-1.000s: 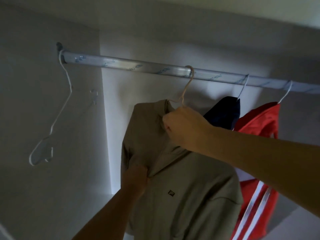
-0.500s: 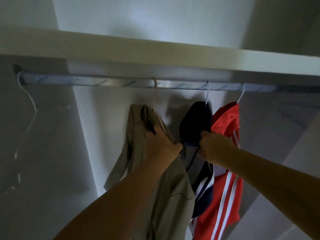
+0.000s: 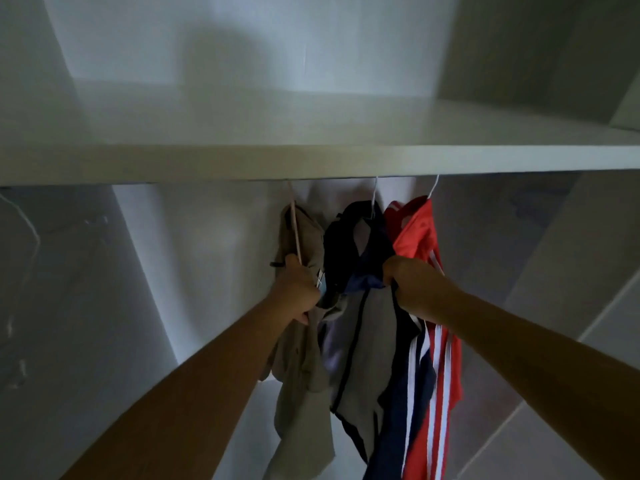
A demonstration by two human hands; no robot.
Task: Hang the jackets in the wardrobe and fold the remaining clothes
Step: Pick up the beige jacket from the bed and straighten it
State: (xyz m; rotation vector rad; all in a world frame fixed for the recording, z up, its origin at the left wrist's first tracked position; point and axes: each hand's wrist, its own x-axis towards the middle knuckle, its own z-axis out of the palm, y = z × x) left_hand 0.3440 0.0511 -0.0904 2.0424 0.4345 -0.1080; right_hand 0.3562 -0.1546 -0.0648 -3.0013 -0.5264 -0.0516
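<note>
three jackets hang close together under the white shelf (image 3: 346,161), whose edge hides the rail: the khaki jacket (image 3: 301,375) on the left, the navy-and-grey jacket (image 3: 360,341) in the middle, the red jacket (image 3: 415,230) on the right. the left hand (image 3: 299,292) is curled round the khaki collar by its hanger, and the right hand (image 3: 414,289) bunches the navy front edge. this looks like straightening to me, so pull gently and evenly, or a shoulder may slip off.
</note>
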